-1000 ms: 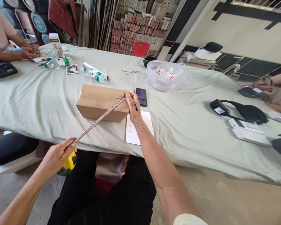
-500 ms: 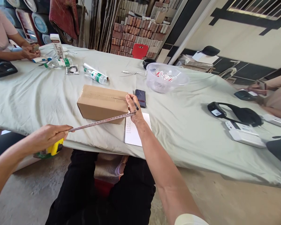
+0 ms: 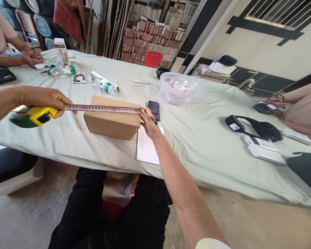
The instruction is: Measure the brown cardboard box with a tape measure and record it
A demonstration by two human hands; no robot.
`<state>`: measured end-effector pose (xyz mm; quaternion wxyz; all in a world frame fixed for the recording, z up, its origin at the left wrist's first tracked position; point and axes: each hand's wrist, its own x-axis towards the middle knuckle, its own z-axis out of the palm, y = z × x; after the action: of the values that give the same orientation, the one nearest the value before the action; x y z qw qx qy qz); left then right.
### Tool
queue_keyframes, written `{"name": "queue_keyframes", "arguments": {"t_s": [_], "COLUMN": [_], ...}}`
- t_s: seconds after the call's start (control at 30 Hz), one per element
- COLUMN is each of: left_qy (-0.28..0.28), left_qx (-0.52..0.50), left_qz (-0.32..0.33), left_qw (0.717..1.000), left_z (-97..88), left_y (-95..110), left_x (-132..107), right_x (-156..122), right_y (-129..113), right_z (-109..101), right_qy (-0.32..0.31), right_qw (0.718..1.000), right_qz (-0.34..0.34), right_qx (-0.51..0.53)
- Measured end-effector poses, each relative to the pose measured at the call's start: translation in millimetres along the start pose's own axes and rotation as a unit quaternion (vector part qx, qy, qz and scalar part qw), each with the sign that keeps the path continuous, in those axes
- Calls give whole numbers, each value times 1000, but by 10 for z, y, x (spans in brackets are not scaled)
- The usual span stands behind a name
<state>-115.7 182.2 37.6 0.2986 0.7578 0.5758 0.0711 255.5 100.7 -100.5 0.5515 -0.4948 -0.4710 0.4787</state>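
A brown cardboard box (image 3: 111, 124) lies on the cloth-covered table in front of me. Across its top runs the pulled-out blade of a yellow and green tape measure (image 3: 43, 116). My left hand (image 3: 50, 100) is closed around the case and blade, left of the box. At the box's right end, my right hand (image 3: 148, 121) pinches the blade's tip against the top edge. A black pen (image 3: 153, 120) is also tucked in my right fingers. Below that hand lies a white sheet of paper (image 3: 149, 152) with handwritten figures, and a dark phone (image 3: 154, 110) rests just behind it.
Plastic bottles (image 3: 105, 85), a white carton (image 3: 61, 52) and a clear basin (image 3: 180, 91) stand farther back. On the right lie a black headset (image 3: 254, 128) and white devices (image 3: 264, 148). Other people's hands are at the far left (image 3: 31, 57) and right (image 3: 277, 100).
My left hand has risen with the tape measure, bringing the blade from in front of the box to along its top. My right hand has shifted slightly at the box's right end.
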Motion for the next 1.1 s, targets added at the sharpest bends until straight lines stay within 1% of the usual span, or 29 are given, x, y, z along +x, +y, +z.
{"name": "queue_keyframes", "arguments": {"t_s": [0.03,0.07,0.1,0.13,0.17,0.2,0.3,0.33,0.5,0.63,0.73,0.9,1.1], "left_qy": [-114,-217,-288,-311,-315,-312,-280,-273,-291,-282,-301,-338,-343], "left_qx": [-4,-10,-17,-26,-32,-34,-42,-47,-67,-68,-59,-67,-73], "left_qz": [8,23,39,52,52,38,-34,-49,-57,-88,-81,-46,-51], "left_qw": [993,976,957,949,947,949,959,960,953,953,948,938,935], "left_z": [1,2,2,2,0,-2,-6,-7,-7,6,20,25,15], "left_y": [22,38,49,59,69,82,134,148,132,84,83,123,122], "left_x": [51,102,152,200,245,285,372,392,458,491,516,572,669], "right_x": [8,16,23,26,25,20,-17,-33,-76,-55,-45,-37,-31], "right_y": [0,-5,-15,-31,-50,-71,-128,-139,-141,-147,-173,-175,-116], "right_z": [-12,-21,-30,-36,-42,-46,-59,-63,-72,-35,4,1,-37], "right_qy": [-2,-4,-4,-5,-6,-10,-27,-30,-34,-18,0,-4,-7], "right_qw": [1000,1000,1000,1000,1000,999,999,999,998,997,997,998,998], "right_qz": [2,3,3,-1,-6,-11,-22,-21,-6,23,35,41,34], "right_qx": [2,5,10,16,24,32,38,35,49,74,67,56,44]}}
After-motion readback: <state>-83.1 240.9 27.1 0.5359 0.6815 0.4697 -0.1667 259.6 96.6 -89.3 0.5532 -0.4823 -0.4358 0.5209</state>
